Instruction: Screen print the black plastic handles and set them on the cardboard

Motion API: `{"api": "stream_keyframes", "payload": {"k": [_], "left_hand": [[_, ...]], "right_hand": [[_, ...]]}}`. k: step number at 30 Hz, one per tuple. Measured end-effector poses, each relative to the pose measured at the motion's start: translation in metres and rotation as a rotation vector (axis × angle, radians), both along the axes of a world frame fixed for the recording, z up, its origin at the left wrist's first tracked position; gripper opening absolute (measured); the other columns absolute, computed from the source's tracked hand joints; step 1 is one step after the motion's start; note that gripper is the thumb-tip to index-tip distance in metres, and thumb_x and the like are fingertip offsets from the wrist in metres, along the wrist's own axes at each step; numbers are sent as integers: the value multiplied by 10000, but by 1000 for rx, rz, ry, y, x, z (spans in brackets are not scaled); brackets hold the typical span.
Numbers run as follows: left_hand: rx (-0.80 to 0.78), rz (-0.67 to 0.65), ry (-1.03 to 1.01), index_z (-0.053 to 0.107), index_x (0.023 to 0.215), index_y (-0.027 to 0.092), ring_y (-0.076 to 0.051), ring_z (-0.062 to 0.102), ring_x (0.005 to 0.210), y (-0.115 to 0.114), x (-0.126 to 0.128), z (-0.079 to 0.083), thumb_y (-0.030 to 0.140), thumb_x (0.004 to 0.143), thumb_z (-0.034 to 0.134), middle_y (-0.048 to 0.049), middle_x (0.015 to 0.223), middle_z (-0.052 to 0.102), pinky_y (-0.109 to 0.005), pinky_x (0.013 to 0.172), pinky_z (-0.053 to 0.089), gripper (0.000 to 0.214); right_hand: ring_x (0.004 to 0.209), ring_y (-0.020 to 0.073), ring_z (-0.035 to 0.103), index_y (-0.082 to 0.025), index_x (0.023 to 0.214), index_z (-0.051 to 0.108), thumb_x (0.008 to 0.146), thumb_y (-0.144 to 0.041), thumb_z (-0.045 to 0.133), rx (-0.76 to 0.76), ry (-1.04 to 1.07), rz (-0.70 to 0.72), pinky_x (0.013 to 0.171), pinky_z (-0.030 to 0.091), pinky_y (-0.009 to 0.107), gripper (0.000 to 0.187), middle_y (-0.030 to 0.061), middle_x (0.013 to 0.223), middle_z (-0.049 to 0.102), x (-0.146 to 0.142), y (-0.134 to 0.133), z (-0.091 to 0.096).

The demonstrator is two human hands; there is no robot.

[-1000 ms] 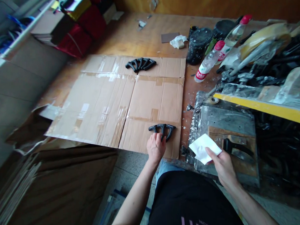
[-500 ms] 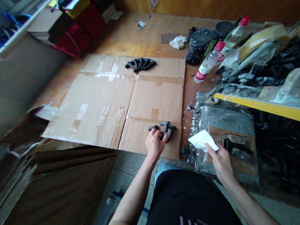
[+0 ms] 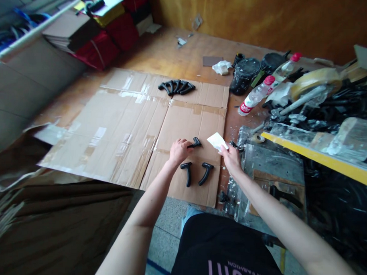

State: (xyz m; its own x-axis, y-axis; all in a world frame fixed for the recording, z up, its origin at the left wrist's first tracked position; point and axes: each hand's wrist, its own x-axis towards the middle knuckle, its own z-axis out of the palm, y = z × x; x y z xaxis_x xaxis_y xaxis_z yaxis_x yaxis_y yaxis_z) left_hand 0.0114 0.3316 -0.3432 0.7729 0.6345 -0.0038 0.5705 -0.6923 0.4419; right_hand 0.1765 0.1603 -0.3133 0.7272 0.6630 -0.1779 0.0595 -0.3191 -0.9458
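Observation:
My left hand (image 3: 180,152) is closed on the end of a black curved handle (image 3: 196,142), held over the cardboard sheet (image 3: 189,127). My right hand (image 3: 231,158) pinches a folded white paper (image 3: 217,142) by its lower corner, just right of that handle. Two more black handles lie apart on the cardboard nearer to me, the left handle (image 3: 187,174) and the right handle (image 3: 205,173). At the far side of the sheet a row of several black handles (image 3: 176,87) lies nested together.
Right of the cardboard are plastic bottles (image 3: 256,95), a black tub (image 3: 244,76) and a yellow-edged shelf (image 3: 319,159). Beneath it, black parts fill a dark space. Red-wrapped stacks (image 3: 97,48) stand at the back left. Folded brown sheets (image 3: 60,226) lean at the lower left.
My left hand has moved away from me, carrying one handle off the near group and leaving two lying apart. My right hand has brought the white paper left, over the cardboard's edge.

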Motion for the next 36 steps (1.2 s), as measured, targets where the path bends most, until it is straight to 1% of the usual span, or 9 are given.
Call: {"api": "stream_keyframes", "payload": {"k": [3, 7, 10, 13, 19, 24, 29, 33, 36], "left_hand": [[-72, 11, -69, 731, 991, 250, -218, 620, 939, 3, -1, -14, 329, 800, 692, -47, 980, 706, -354, 891, 457, 210], [-144, 44, -150, 727, 999, 247, -201, 631, 969, 4, -4, -27, 363, 818, 679, -36, 1007, 707, -345, 914, 463, 219], [-170, 57, -190, 730, 983, 236, -197, 628, 969, 4, -5, -30, 373, 814, 690, -37, 1003, 706, -341, 916, 458, 221], [-175, 67, -212, 734, 970, 227, -196, 621, 935, 4, -6, -30, 369, 803, 704, -36, 969, 705, -347, 896, 454, 221], [-172, 69, -235, 744, 874, 211, -208, 593, 871, 4, -6, -31, 402, 796, 702, -44, 865, 666, -348, 816, 446, 211], [-185, 95, -239, 732, 822, 207, -197, 577, 831, 3, -5, -31, 396, 805, 683, -43, 817, 637, -335, 785, 437, 196], [-178, 85, -224, 713, 787, 191, -187, 569, 811, 3, -5, -30, 271, 802, 663, -44, 821, 634, -321, 763, 423, 95], [-179, 88, -218, 704, 742, 185, -190, 565, 801, 3, -5, -29, 305, 807, 661, -50, 812, 628, -325, 751, 420, 143], [-192, 98, -228, 726, 811, 199, -195, 572, 828, 4, -5, -29, 357, 810, 671, -44, 804, 627, -328, 766, 426, 168]], "right_hand": [[788, 222, 677, -122, 1124, 650, 862, -519, 492, -79, -59, 28, 691, 539, 319, 501, 116, 978, 720, 4, 20, -10], [900, 257, 673, -145, 1172, 650, 923, -437, 420, -225, -305, 126, 776, 513, 343, 447, 130, 1049, 718, 5, 43, -8], [1076, 263, 631, -163, 1277, 601, 947, -314, 380, -186, -457, 292, 911, 479, 362, 425, 121, 1226, 657, 0, 58, -10], [1270, 244, 510, -149, 1353, 542, 925, -171, 368, -161, -595, 488, 1049, 405, 357, 463, 111, 1396, 534, -8, 69, -25], [1400, 229, 345, -124, 1428, 446, 927, -103, 316, -195, -806, 736, 1153, 304, 392, 518, 75, 1459, 469, -12, 80, -55], [1395, 228, 356, -146, 1435, 436, 928, -92, 291, -212, -892, 783, 1150, 310, 419, 530, 56, 1488, 427, -10, 69, -53], [1392, 200, 362, -155, 1437, 432, 906, -62, 285, -204, -880, 805, 1137, 334, 402, 559, 68, 1487, 426, -11, 51, -48], [1379, 218, 384, -142, 1419, 460, 918, -77, 287, -220, -870, 810, 1135, 336, 412, 533, 78, 1466, 455, -9, 64, -47], [1376, 225, 389, -127, 1401, 482, 920, -84, 301, -224, -871, 806, 1148, 317, 409, 516, 86, 1457, 467, -9, 73, -47]]}}
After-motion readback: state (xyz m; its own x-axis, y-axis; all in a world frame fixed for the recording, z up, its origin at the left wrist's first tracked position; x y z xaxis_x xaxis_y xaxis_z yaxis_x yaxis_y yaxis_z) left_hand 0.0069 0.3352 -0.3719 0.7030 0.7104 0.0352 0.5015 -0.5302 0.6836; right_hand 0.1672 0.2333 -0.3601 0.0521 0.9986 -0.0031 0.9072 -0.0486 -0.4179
